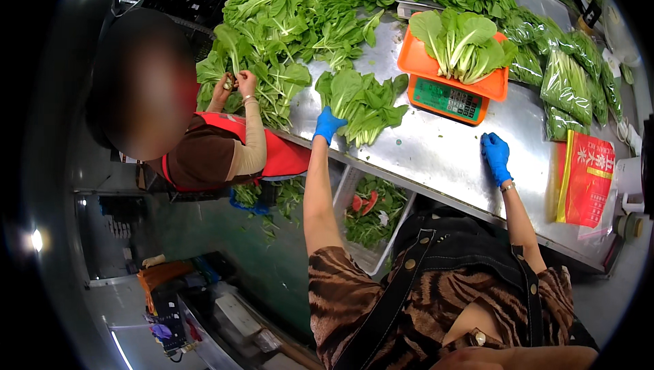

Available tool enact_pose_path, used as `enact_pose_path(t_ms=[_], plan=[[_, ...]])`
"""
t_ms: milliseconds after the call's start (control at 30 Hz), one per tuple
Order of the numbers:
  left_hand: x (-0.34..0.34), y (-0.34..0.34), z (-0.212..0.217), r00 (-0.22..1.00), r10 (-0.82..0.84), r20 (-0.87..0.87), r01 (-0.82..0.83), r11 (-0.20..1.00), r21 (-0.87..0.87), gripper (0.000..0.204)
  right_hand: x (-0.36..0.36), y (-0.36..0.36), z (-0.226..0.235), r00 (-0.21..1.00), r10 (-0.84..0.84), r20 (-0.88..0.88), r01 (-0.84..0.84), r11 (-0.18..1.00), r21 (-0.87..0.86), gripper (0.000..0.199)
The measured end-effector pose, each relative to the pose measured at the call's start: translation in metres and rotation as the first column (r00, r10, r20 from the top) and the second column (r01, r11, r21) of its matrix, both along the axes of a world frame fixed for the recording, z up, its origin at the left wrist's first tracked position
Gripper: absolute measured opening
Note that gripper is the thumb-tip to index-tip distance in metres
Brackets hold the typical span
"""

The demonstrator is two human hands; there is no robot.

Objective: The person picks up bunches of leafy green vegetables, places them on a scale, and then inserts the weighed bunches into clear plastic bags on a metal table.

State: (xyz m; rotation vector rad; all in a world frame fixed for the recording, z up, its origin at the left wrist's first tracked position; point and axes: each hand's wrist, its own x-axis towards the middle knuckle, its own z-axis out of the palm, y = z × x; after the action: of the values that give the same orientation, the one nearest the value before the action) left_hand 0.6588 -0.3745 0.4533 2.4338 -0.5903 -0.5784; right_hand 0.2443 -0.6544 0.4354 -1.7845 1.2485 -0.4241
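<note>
The worktable (436, 152) is smooth, shiny sheet metal. Both the left hand (329, 125) and right hand (496, 155) wear thin blue rubbery gloves. The scale (446, 94) is glossy orange plastic. The bagged greens (565, 87) sit in clear glossy film; the red packet (587, 179) is shiny plastic.

Left hand (329, 125) blue-gloved, arm outstretched, fingers seemingly curled, right hand (496, 156) gloved, flat, fingers extended, forearm bare

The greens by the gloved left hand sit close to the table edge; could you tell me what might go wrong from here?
1. The left hand touches the loose greens near the table edge; a pull could tip leaves into the crate below.
2. The bunch overhangs the scale tray; it might slide off.
</note>
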Motion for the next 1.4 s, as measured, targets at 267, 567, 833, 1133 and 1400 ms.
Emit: enact_pose_path(t_ms=[267, 567, 833, 1133, 1400], plan=[[-0.017, 0.005, 0.02, 0.974, -0.064, 0.216, 0.069, 0.997, -0.016, 0.06, 0.001, 0.0, -0.008, 1.0, 0.01, -0.025, -0.012, 0.998, -0.063, 0.033], [-0.001, 0.003, 0.083, 0.782, 0.07, -0.619, -0.195, 0.971, -0.136, 0.026, -0.001, -0.001, -0.004, 1.0, 0.008, -0.019, -0.009, 0.998, -0.063, 0.03], [-0.003, -0.009, 0.09, 0.483, -0.059, -0.873, -0.351, 0.901, -0.256, 0.034, -0.003, -0.001, -0.002, 1.0, 0.002, -0.005, -0.003, 0.996, -0.085, 0.03], [-0.004, -0.004, 0.112, 0.754, -0.162, -0.637, -0.571, 0.32, -0.757, 0.027, -0.004, 0.0, -0.004, 1.0, -0.002, -0.001, 0.001, 1.0, -0.025, 0.029], [-0.104, -0.215, 0.142, 0.929, -0.19, -0.318, -0.159, 0.572, -0.805, 0.037, -0.013, -0.004, 0.004, 1.0, 0.018, -0.024, -0.019, 0.998, -0.053, 0.03]])
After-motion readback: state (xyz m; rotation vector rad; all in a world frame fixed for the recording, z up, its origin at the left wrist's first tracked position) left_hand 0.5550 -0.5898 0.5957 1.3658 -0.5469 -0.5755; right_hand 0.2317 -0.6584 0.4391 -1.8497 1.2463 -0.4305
